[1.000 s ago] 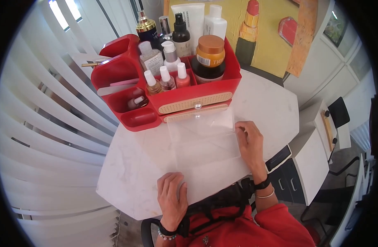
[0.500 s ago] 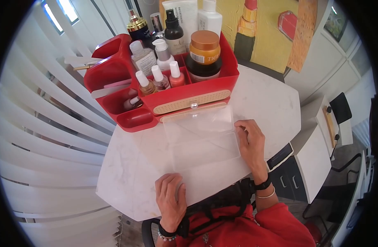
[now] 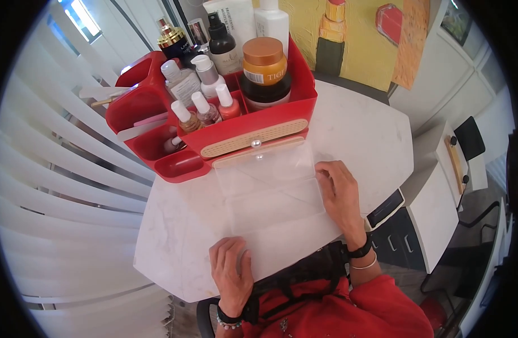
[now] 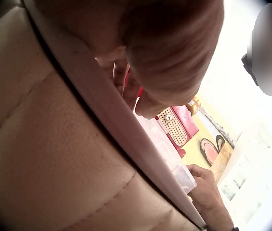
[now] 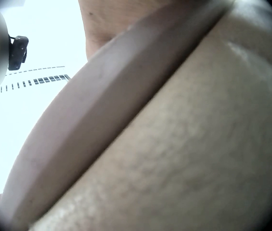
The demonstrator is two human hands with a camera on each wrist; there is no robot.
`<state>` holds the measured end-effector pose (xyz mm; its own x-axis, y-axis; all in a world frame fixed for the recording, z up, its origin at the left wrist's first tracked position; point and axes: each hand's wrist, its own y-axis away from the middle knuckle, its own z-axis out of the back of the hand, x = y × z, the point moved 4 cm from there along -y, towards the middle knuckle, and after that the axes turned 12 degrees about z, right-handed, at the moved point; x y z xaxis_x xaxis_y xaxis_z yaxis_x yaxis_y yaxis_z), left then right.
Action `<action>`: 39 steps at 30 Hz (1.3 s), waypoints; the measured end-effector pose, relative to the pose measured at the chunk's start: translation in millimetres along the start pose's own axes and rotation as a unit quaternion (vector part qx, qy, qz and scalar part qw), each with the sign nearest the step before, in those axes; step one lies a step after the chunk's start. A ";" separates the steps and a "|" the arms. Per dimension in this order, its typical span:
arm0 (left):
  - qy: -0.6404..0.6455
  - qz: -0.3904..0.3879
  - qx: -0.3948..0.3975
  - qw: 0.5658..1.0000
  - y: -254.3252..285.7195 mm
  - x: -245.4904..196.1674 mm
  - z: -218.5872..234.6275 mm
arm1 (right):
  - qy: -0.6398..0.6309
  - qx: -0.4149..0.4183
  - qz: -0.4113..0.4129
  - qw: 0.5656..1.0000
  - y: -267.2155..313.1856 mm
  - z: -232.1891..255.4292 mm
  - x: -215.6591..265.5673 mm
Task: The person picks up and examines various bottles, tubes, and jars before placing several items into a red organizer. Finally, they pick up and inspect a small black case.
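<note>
A clear plastic box [image 3: 270, 197] with a divider line across it lies on the white table, right in front of the red organizer [image 3: 259, 118]. My right hand [image 3: 341, 197] rests at the box's right edge with loosely bent fingers. In the left wrist view, the right hand [image 4: 205, 187] overlaps the corner of the clear box [image 4: 185, 180]. My left hand [image 3: 231, 273] rests on the table's front edge, just below the box's near left corner, relaxed and holding nothing. The right wrist view is mostly filled by the table's edge and underside, so the right fingers are hidden there.
Nail polish bottles [image 3: 206, 110], an orange jar [image 3: 264, 61] and several other bottles fill the organizer. It has perforated tan drawer fronts [image 3: 253, 139] with pearl knobs. White blinds [image 3: 67, 186] hang left, a lipstick painting [image 3: 360, 45] stands behind, and a phone-like device [image 3: 384, 208] sits right.
The organizer and box have shifted slightly left in the head view, as the view turns. Both hands stay nearly in place, the right at the box's edge.
</note>
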<state>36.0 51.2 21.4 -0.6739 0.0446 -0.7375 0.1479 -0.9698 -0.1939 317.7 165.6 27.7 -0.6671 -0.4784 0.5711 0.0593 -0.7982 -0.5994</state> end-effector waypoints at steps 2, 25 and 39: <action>-0.005 0.007 0.001 1.000 0.0 -1.9 -0.3 | 0.002 0.002 0.002 1.000 -0.4 0.8 -0.5; -0.023 0.022 0.002 0.999 1.3 -1.4 -6.0 | 0.025 0.035 0.047 0.998 -2.3 -0.1 0.6; -0.024 0.015 -0.001 1.000 3.1 -1.9 -7.7 | 0.026 0.042 0.049 0.998 -0.1 0.7 0.1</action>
<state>43.3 49.9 17.2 -0.7029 0.0033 -0.7113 0.1702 -0.9701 -0.1728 318.2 165.5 28.2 -0.6919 -0.5385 0.4809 0.1874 -0.7772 -0.6007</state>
